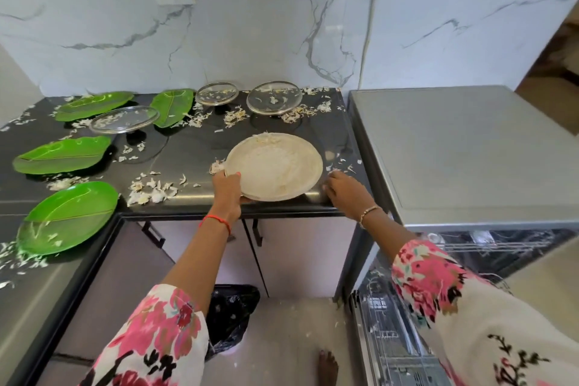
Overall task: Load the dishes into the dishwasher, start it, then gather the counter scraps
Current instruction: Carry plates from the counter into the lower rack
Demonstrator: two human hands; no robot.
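Now, left hand [227,188] gripping plate [275,163] rim, right hand [344,194] touching counter [194,147]

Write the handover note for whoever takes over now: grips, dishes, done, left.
Left grip holds the rim of the round pale metal plate at the black counter's front edge. Right grip rests on the counter just right of it; whether it holds scraps is unclear.
Four green leaf-shaped plates and three clear glass lids sit on the counter among white scraps.
Grey dishwasher stands open; rack contents unclear.
Done: nothing confirmed.
Left: load everything, start it, gather scraps.
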